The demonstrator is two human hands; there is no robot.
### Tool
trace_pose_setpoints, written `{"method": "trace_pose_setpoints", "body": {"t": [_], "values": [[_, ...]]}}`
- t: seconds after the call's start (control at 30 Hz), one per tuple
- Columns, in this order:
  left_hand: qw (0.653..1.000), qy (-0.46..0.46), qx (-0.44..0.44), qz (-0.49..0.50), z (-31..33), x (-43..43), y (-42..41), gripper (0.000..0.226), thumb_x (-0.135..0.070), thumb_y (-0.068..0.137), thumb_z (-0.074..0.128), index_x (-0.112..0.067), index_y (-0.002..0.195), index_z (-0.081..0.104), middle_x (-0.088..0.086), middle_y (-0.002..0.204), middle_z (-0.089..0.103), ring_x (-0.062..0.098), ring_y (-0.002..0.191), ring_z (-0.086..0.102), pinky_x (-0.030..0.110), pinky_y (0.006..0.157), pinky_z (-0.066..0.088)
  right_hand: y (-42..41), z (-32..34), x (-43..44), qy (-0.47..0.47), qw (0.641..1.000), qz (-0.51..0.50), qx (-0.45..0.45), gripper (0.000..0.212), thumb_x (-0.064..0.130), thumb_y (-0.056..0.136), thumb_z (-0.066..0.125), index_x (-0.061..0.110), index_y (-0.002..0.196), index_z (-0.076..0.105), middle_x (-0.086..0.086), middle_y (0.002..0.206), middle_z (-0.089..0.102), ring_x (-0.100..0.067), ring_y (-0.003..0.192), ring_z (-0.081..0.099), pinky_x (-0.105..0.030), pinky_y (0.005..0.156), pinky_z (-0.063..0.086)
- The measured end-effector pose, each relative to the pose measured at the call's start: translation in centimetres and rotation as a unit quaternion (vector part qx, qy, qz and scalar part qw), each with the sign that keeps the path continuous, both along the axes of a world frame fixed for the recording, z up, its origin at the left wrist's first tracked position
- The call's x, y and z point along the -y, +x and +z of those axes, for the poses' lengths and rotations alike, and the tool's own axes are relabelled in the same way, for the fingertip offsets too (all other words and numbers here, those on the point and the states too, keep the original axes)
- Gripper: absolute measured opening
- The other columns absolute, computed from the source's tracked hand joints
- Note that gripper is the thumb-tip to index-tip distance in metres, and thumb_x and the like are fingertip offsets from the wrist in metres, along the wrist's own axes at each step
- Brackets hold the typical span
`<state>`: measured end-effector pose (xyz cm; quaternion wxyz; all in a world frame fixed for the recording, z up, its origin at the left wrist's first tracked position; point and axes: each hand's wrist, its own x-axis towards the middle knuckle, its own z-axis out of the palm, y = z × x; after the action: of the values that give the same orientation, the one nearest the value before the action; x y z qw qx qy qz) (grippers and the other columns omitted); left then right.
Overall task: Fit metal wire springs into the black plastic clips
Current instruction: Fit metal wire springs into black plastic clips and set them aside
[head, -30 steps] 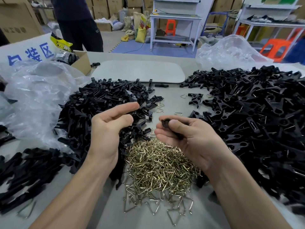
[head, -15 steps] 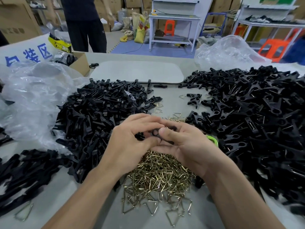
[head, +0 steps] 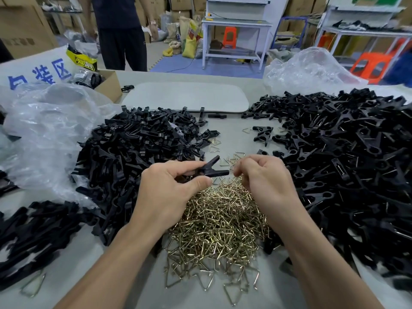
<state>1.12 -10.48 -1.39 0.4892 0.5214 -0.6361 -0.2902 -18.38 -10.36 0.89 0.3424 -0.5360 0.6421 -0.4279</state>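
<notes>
Half a second ago both hands were pressed together over the springs (head: pixel 218 224); now they have drawn a little apart. The left hand (head: pixel 169 192) grasps one clip (head: pixel 209 170) between thumb and forefingers. The clip's two legs are splayed toward 3 o'clock, and it is held up just over the 12 o'clock edge of the springs.

The right hand (head: pixel 265 181) sits just beside the clip's tip, at its 3 o'clock, with fingers curled in. It may be pinching a single spring at the fingertips. The wire is too thin against the glitter behind it, so I cannot tell what, if anything, it holds.

A second ago a black piece lay in the right hand and the left was empty, so the work has passed across.

My reading is that the clip was put together when the hands met and is now offered up for its spring. No wire shows on it, so the fit is not yet made.

The left heap (head: pixel 145 157) of black parts lies at 10 o'clock of the hands. The right heap (head: pixel 334 157) lies at 3 o'clock, and many of its clips show wire, so they are likely finished.
</notes>
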Motion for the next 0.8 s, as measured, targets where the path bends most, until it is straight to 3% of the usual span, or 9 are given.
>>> {"method": "trace_pose_setpoints", "body": {"t": [0.1, 0.17, 0.3, 0.43, 0.5, 0.63, 0.8], "values": [[1.000, -0.008, -0.005, 0.000, 0.0, -0.1, 0.0, 0.042, -0.056, 0.057, 0.084, -0.053, 0.098, 0.078, -0.029, 0.095, 0.076, -0.009, 0.089, 0.070, 0.003, 0.076, 0.047, -0.3, 0.3, -0.1, 0.000, 0.999, 0.036, -0.010, 0.033, 0.016, 0.099, 0.050, 0.032, 0.089, 0.077, 0.010, 0.071, 0.075, -0.004, 0.041, 0.040, -0.022, 0.038, 0.032], [1.000, -0.017, -0.007, -0.007, -0.1, -0.2, 0.0, 0.043, -0.057, 0.056, 0.085, -0.049, 0.098, 0.078, -0.028, 0.093, 0.076, -0.007, 0.087, 0.070, 0.004, 0.074, 0.049, -0.6, 0.3, -0.1, -0.006, 0.999, 0.032, -0.036, 0.031, 0.014, 0.104, 0.050, 0.031, 0.096, 0.074, 0.015, 0.077, 0.076, -0.005, 0.045, 0.044, -0.020, 0.039, 0.034], [0.999, -0.032, -0.003, -0.019, -0.1, -0.4, -0.2, 0.043, -0.056, 0.055, 0.085, -0.042, 0.096, 0.081, -0.027, 0.093, 0.076, -0.006, 0.082, 0.070, 0.006, 0.071, 0.050, -0.5, 0.2, 0.0, -0.028, 0.998, 0.018, -0.061, 0.020, 0.022, 0.101, 0.060, 0.025, 0.085, 0.071, 0.010, 0.070, 0.075, -0.003, 0.038, 0.040, -0.018, 0.037, 0.030], [0.999, -0.052, 0.006, -0.013, 0.1, -0.5, -0.2, 0.040, -0.054, 0.055, 0.086, -0.045, 0.094, 0.079, -0.029, 0.089, 0.073, -0.006, 0.075, 0.067, 0.005, 0.067, 0.048, -0.7, 0.4, -0.4, -0.033, 0.994, -0.011, -0.103, 0.012, 0.033, 0.087, 0.081, 0.041, 0.078, 0.078, 0.018, 0.068, 0.072, -0.001, 0.049, 0.058, -0.026, 0.051, 0.050], [0.998, -0.053, 0.012, -0.012, 0.2, -0.5, -0.1, 0.040, -0.055, 0.055, 0.086, -0.046, 0.093, 0.078, -0.030, 0.090, 0.073, -0.007, 0.076, 0.067, 0.005, 0.067, 0.048, -0.9, 0.6, -0.4, -0.022, 0.993, -0.023, -0.111, 0.013, 0.035, 0.083, 0.085, 0.041, 0.074, 0.079, 0.018, 0.069, 0.072, 0.001, 0.058, 0.064, -0.023, 0.054, 0.055], [0.999, -0.040, 0.026, -0.011, -0.1, -0.4, -0.1, 0.042, -0.055, 0.055, 0.085, -0.041, 0.095, 0.081, -0.031, 0.093, 0.073, -0.007, 0.080, 0.068, 0.005, 0.069, 0.049, -1.5, 0.7, -0.3, -0.019, 0.991, -0.031, -0.129, 0.016, 0.026, 0.084, 0.086, 0.035, 0.072, 0.080, 0.016, 0.067, 0.072, 0.005, 0.059, 0.064, -0.008, 0.043, 0.043], [0.998, -0.038, 0.044, -0.005, -0.3, -0.2, 0.0, 0.040, -0.051, 0.059, 0.089, -0.040, 0.097, 0.081, -0.032, 0.094, 0.073, -0.008, 0.083, 0.069, 0.005, 0.073, 0.048, -1.4, 0.3, -0.2, -0.014, 0.995, -0.028, -0.096, 0.015, 0.023, 0.088, 0.081, 0.035, 0.080, 0.080, 0.018, 0.065, 0.073, 0.005, 0.058, 0.067, -0.008, 0.049, 0.049]]}}
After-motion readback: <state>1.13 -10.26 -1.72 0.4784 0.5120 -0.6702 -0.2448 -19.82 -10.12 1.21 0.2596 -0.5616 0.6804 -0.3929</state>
